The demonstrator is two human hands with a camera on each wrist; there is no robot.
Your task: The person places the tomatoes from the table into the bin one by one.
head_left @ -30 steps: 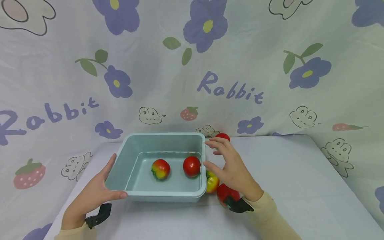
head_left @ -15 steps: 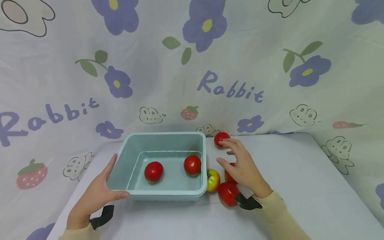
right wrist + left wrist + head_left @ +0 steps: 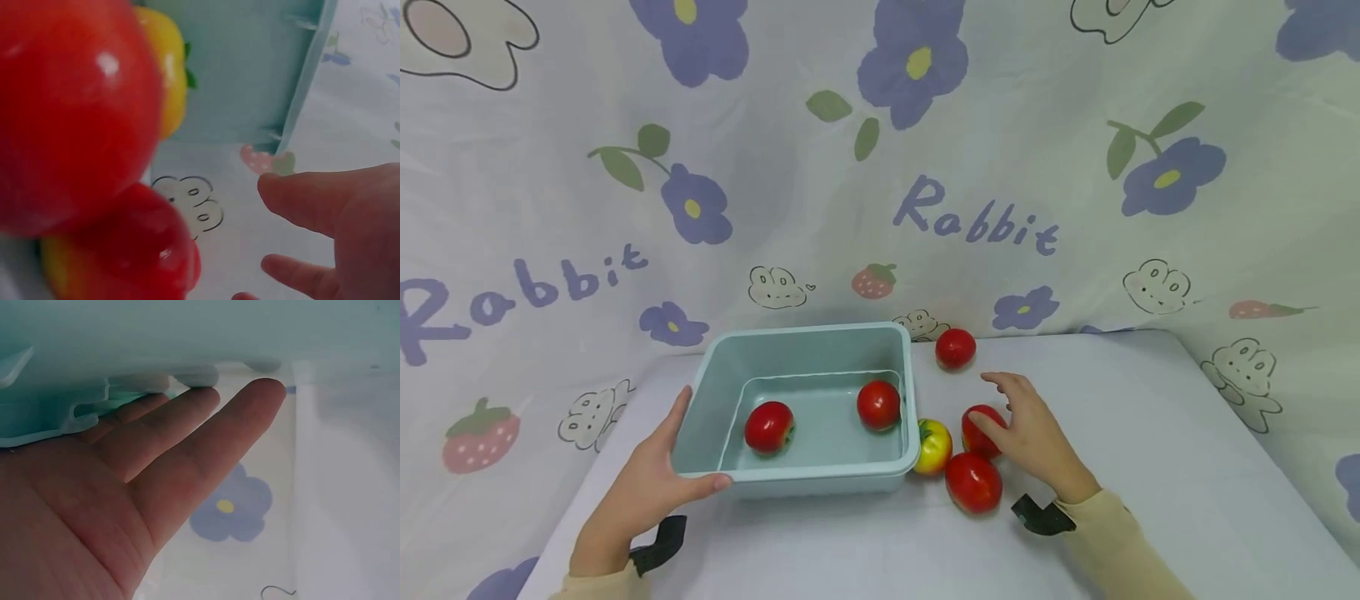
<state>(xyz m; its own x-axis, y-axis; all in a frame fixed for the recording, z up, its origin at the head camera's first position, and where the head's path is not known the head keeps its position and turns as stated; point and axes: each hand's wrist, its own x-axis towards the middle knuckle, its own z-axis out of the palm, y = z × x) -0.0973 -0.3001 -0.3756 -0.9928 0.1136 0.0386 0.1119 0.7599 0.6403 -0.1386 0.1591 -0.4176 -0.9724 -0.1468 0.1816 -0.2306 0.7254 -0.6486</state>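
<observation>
A pale blue-green plastic box (image 3: 820,473) with two red tomato-like fruits stands left of centre. One fruit (image 3: 769,427), green calyx showing, lies toward the left; the other (image 3: 878,406) lies near the right wall. My left hand (image 3: 643,475) spans the box's front left corner, thumb along the front rim. In the left wrist view its straight fingers (image 3: 206,450) touch the outer wall. Right of the box, my right hand (image 3: 1037,437) hovers with loosely bent fingers, its thumb overlapping a red fruit (image 3: 979,421). Whether they touch I cannot tell; nothing is held.
Beside the box's right wall lie a yellow fruit (image 3: 934,447) with green leaves and a large red fruit (image 3: 973,483). Another red fruit (image 3: 956,349) sits at the back of the white table (image 3: 1120,433), before a patterned cloth (image 3: 820,208).
My right hand has moved from the box's right rim rightward and toward me. The left fruit has rolled left inside the box. The box's right side has shifted slightly away from me.
</observation>
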